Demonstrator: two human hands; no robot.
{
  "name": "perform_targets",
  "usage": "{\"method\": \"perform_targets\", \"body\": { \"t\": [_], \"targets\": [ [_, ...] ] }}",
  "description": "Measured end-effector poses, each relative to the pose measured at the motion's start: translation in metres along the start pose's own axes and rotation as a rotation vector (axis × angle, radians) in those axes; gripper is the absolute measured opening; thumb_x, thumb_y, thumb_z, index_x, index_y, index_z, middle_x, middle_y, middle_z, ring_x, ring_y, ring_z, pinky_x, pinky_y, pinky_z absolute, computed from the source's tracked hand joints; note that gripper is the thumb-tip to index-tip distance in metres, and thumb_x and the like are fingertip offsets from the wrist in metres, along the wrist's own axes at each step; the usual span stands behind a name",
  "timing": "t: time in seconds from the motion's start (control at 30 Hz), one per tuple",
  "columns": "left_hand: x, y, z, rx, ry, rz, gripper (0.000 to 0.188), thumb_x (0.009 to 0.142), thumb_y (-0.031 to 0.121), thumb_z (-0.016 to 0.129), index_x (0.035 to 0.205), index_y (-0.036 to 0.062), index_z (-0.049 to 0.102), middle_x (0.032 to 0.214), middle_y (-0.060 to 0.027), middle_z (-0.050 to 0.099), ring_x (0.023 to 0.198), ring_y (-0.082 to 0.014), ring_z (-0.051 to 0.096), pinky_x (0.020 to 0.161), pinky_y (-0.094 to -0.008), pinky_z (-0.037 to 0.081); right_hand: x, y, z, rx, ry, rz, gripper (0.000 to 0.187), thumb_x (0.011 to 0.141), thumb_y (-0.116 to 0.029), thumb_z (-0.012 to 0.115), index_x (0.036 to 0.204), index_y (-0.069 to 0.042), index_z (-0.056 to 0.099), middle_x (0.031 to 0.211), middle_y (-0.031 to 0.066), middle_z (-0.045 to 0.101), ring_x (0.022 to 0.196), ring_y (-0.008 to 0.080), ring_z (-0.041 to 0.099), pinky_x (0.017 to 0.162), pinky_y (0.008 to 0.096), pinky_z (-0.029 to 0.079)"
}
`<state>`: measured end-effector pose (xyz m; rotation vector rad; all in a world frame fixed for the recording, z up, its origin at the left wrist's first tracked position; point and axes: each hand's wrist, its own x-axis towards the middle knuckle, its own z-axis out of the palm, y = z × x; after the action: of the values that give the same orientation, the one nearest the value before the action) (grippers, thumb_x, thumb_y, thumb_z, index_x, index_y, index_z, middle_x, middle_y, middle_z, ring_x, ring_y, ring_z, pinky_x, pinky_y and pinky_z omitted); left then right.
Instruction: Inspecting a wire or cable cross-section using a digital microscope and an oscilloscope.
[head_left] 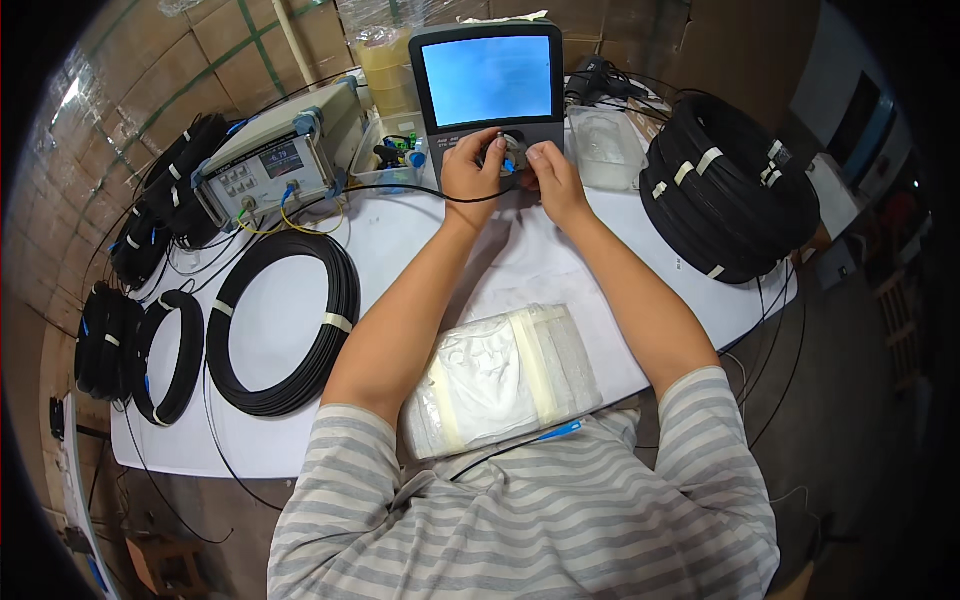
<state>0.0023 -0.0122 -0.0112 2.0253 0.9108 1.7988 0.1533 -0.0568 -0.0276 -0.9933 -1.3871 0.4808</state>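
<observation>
Both hands are raised to the front panel of the tester, a grey unit with a lit blue screen standing at the table's far edge, near the middle.

Left hand: fingers closed on a thin black cable and pressed to the knob area below the screen. Cable is run leftward from the hand across the white top.

Right hand: fingertips pinched together on a small connector at the same spot, touching the panel. Exact contact is hidden by the fingers.

Large black coil is laid flat left of centre, taped white in places. Smaller coil is set at the left edge, with more coils stacked beyond. Thick coil stack is piled at the right far corner. Beige meter is placed at the left far corner, yellow lead plugged in. Clear bag of white material is laid at the near edge, between the forearms.
</observation>
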Motion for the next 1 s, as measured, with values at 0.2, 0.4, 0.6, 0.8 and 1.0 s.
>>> {"method": "perform_targets", "body": {
  "t": [0.2, 0.4, 0.6, 0.8, 1.0],
  "targets": [
    [-0.001, 0.002, 0.000, 0.010, -0.001, 0.003, 0.026, 0.099, 0.021, 0.069, 0.114, 0.0002, 0.075, 0.093, -0.0104, 0.075, 0.082, -0.0163, 0.071, 0.076, -0.0300, 0.054, 0.001, 0.004, -0.001, -0.055, -0.016, -0.002, 0.038, 0.109, -0.035, 0.050, 0.090, -0.003, 0.056, 0.070, 0.0063, 0.062, 0.065, 0.0151, 0.061, 0.062, 0.0320, 0.049],
    [-0.001, -0.002, -0.001, -0.009, -0.003, 0.003, 0.026, 0.099, 0.020, 0.069, 0.115, 0.0001, 0.074, 0.093, -0.0106, 0.075, 0.082, -0.0159, 0.071, 0.075, -0.0302, 0.054, -0.001, -0.006, 0.002, -0.030, -0.021, 0.089, 0.040, 0.109, -0.038, 0.050, 0.090, -0.003, 0.056, 0.070, 0.0064, 0.062, 0.066, 0.0166, 0.065, 0.063, 0.0319, 0.051],
    [-0.002, 0.004, 0.000, 0.011, -0.003, 0.013, 0.027, 0.099, 0.022, 0.070, 0.115, 0.0008, 0.074, 0.093, -0.0106, 0.076, 0.082, -0.0160, 0.071, 0.075, -0.0301, 0.054, -0.004, 0.001, -0.003, -0.082, -0.002, 0.013, 0.040, 0.110, -0.037, 0.049, 0.090, -0.003, 0.056, 0.071, 0.0066, 0.063, 0.065, 0.0160, 0.065, 0.062, 0.0319, 0.051],
    [-0.002, 0.002, -0.002, 0.010, -0.001, 0.000, 0.028, 0.098, 0.022, 0.070, 0.116, 0.0011, 0.074, 0.094, -0.0116, 0.076, 0.083, -0.0176, 0.071, 0.076, -0.0311, 0.054, -0.003, -0.003, -0.001, -0.062, -0.023, 0.013, 0.040, 0.110, -0.037, 0.049, 0.090, -0.003, 0.056, 0.071, 0.0064, 0.062, 0.065, 0.0156, 0.065, 0.061, 0.0318, 0.051],
    [-0.002, 0.002, -0.001, 0.014, 0.001, 0.018, 0.028, 0.098, 0.022, 0.070, 0.116, 0.0004, 0.074, 0.095, -0.0121, 0.077, 0.083, -0.0176, 0.071, 0.076, -0.0311, 0.055, -0.003, -0.004, -0.004, -0.044, -0.024, 0.066, 0.038, 0.110, -0.036, 0.049, 0.090, -0.004, 0.057, 0.071, 0.0054, 0.062, 0.066, 0.0143, 0.064, 0.062, 0.0316, 0.051]
  ]
}}
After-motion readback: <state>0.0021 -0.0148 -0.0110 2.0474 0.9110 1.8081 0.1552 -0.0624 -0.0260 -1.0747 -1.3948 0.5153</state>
